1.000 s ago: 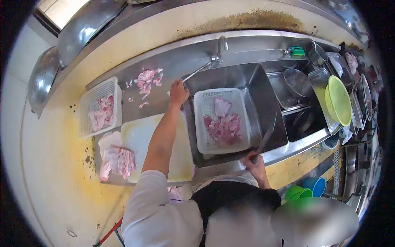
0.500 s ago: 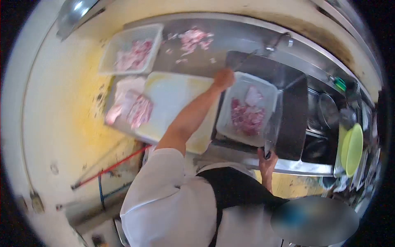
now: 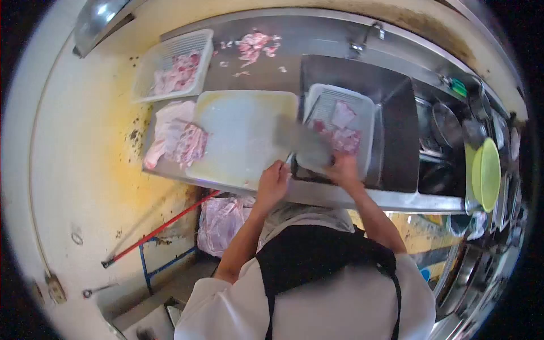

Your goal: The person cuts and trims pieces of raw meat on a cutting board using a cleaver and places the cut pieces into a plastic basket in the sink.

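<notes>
My left hand (image 3: 273, 180) is closed around the handle of a thin metal rod (image 3: 310, 114) at the front edge of the white cutting board (image 3: 243, 127). To its right, my right hand (image 3: 344, 169) grips a wide-bladed knife (image 3: 306, 143). The motion-blurred blade points up and left, crossing in front of the rod; whether they touch cannot be told. Behind the blade, a white basket (image 3: 366, 144) in the sink holds pieces of red meat (image 3: 345, 140) and a paler piece (image 3: 342, 114).
At left, ribbed meat (image 3: 190, 144) with pale skin lies beside the board. Behind it stands a white basket (image 3: 201, 73) of meat. Scraps (image 3: 254, 46) lie on the steel counter. A faucet (image 3: 362, 42) rises behind the sink; a yellow-green bowl (image 3: 486, 174) stands at right.
My left hand has come back toward my body with the rod. My right hand has moved left, swinging the knife blade across to the left. The view has shifted too.
</notes>
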Demonstrator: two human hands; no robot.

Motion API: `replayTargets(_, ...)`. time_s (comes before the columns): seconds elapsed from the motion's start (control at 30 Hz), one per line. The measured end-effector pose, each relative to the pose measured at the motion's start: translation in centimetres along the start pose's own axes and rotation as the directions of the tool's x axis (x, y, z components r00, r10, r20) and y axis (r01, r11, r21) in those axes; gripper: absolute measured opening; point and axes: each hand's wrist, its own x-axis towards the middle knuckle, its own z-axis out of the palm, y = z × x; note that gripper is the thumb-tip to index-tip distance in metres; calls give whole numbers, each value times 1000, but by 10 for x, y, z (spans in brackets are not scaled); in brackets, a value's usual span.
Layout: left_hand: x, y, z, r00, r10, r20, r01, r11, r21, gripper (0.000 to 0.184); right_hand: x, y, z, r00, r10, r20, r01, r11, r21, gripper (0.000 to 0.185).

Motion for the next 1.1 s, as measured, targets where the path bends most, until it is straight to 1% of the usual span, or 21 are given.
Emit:
replayTargets(0.03,-13,-8,4,992,109,-62,-105,992,67,23,-1,-36,-10,980,-188,71,186,982,36,44)
replayTargets(0.07,-22,-15,5,967,222,-125,-205,969,138,24,-1,-73,-20,931,-363,23,360,929,92,40)
replayTargets(0.1,-29,-22,-2,983,164,-80,-149,974,169,25,-2,-91,-27,850,-525,-31,524,840,139,36)
replayTargets(0.17,-41,-39,-24,999,39,10,-40,967,250,28,8,-63,-15,926,-348,144,327,933,152,39)
replayTargets(0.2,-37,-29,-40,995,53,-87,-44,994,101,26,12,-44,-3,939,-258,227,229,962,145,40)
replayTargets(0.23,-33,-12,-58,981,46,-186,-57,997,-50,23,8,-7,13,967,-223,122,210,971,113,39)
replayTargets(0.3,-40,-7,-98,986,-117,-121,119,993,13,21,6,66,37,980,-169,-100,175,983,49,36)
replayTargets(0.33,-42,-5,-107,975,-203,-87,207,977,50,20,9,54,31,979,-191,-68,194,980,41,36)
replayTargets(0.4,-35,7,-93,993,-100,-59,105,991,85,19,5,15,27,976,-218,32,216,976,35,37)
replayTargets(0.43,-33,10,-86,998,-48,-47,52,994,100,20,2,-27,15,938,-345,27,340,934,110,38)
replayTargets(0.47,-34,-13,-73,973,222,-62,-209,963,170,22,7,-59,4,881,-474,2,466,867,177,38)
replayTargets(0.57,-35,-7,-67,942,268,-205,-218,947,234,21,12,-70,5,856,-515,39,492,836,242,37)
replayTargets(0.67,-34,14,-112,984,-134,-120,142,987,68,19,3,11,27,984,-174,-29,175,983,57,34)
replayTargets(0.77,-30,10,-112,992,4,-126,2,999,48,19,0,-16,7,984,-171,42,166,981,103,34)
replayTargets(0.8,-32,-1,-101,986,95,-136,-85,993,77,19,7,-41,4,974,-188,128,152,957,245,34)
replayTargets(0.83,-25,-20,-84,968,200,-152,-185,977,109,20,11,-72,-4,937,-347,49,323,910,261,34)
replayTargets(0.87,-24,-17,-82,966,216,-140,-200,973,119,20,13,-91,-10,868,-495,-35,485,833,265,35)
replayTargets(0.9,-22,-14,-80,964,232,-129,-216,968,128,21,12,-88,-8,893,-450,10,430,859,277,35)
replayTargets(0.97,-22,27,-97,994,93,-61,-87,992,93,23,17,-71,-5,929,-358,93,321,905,280,35)
replayTargets(1.03,-26,16,-114,992,32,-126,-26,999,45,25,12,-1,16,991,-87,104,70,985,160,34)
replayTargets(1.1,-28,12,-129,989,-49,-140,61,995,84,26,7,8,10,995,-75,67,59,975,215,34)
